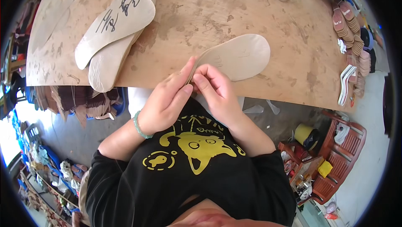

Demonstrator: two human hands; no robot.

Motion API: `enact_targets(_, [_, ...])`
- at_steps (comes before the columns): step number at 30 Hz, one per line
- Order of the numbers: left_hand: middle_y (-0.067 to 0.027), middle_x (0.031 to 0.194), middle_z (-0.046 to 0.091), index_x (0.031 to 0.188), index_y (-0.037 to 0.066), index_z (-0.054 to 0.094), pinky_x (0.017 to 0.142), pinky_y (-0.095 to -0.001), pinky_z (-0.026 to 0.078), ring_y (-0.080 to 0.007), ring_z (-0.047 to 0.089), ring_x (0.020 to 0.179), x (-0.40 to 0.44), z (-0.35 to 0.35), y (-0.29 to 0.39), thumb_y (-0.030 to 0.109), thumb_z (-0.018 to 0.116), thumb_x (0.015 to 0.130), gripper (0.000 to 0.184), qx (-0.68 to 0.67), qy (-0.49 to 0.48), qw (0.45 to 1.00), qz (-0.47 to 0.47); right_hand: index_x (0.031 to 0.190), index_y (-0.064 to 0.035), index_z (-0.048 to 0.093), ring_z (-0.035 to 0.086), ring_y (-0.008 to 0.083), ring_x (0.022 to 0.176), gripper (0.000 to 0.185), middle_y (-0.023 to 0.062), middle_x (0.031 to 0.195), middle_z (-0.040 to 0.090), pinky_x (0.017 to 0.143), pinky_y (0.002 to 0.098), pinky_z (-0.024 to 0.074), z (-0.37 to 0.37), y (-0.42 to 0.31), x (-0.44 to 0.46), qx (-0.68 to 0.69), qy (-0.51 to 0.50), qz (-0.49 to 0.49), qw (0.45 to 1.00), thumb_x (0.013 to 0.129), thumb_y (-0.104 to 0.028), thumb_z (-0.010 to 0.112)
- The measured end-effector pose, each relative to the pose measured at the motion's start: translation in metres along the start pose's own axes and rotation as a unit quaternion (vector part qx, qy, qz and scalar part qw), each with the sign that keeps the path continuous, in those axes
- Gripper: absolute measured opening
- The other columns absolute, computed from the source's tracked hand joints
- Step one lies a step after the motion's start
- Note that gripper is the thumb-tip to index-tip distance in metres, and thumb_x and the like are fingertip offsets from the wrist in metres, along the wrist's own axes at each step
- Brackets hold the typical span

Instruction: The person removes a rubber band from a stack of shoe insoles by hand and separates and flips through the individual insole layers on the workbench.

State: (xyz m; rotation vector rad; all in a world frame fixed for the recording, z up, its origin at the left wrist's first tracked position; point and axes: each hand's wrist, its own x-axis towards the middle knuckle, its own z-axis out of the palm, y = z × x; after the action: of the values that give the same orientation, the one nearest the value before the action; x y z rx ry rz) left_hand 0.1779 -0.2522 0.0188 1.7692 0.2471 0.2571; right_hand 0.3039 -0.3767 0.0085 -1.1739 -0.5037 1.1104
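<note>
Smooth, matt beige insole [244, 57]; glossier, wrinkled stacked insoles [106, 70]; stained, dull wooden tabletop [167, 30].

bright, soft light covers the table [167, 30], leaving only faint shadows, and strong wide-angle distortion bows its side edges. glare streaks the wrinkled insole [106, 70] near the table's left edge, while the held insole [247, 57] is evenly lit. the view's far left is blown out to white. outer details smear, and black, bluish-fringed corners frame the round picture.
</note>
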Motion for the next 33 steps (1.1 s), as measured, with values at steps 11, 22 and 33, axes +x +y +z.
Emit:
enact_targets(11, [-0.019, 0.117, 0.062, 0.149, -0.005, 0.034, 0.097, -0.0325, 0.043, -0.0241, 0.061, 0.107, 0.0, -0.003, -0.003, 0.006, 0.048, 0.098, 0.054, -0.045, 0.007, 0.998, -0.053, 0.1, -0.0002, 0.063, 0.058, 0.0047, 0.081, 0.009, -0.0001, 0.089, 0.065, 0.074, 0.0208, 0.0481, -0.001, 0.004, -0.003, 0.003, 0.036, -0.008, 0.999, 0.098, -0.009, 0.061])
enact_targets(22, [-0.01, 0.116, 0.067, 0.139, -0.007, 0.048, 0.092, -0.0253, 0.048, -0.0108, 0.061, 0.105, 0.007, -0.002, -0.002, 0.009, 0.053, 0.102, 0.04, -0.234, 0.067, 0.96, -0.136, 0.098, -0.0005, 0.063, 0.055, 0.0047, 0.079, 0.009, -0.0007, 0.085, 0.062, 0.072, 0.0207, 0.0451, -0.004, -0.002, 0.001, 0.004, 0.016, 0.009, 1.0, 0.099, -0.009, 0.06])
enact_targets(33, [-0.0134, 0.086, 0.072, 0.129, -0.002, 0.061, 0.069, -0.026, 0.05, -0.0129, 0.065, 0.075, 0.002, -0.003, 0.0, 0.006, 0.063, 0.094, 0.036, -0.018, 0.07, 0.994, -0.08, 0.096, -0.001, 0.066, 0.057, 0.0046, 0.078, 0.015, -0.0001, 0.084, 0.065, 0.07, 0.0204, 0.0457, -0.003, -0.018, 0.003, 0.033, 0.032, 0.07, 0.996, 0.099, -0.015, 0.062])
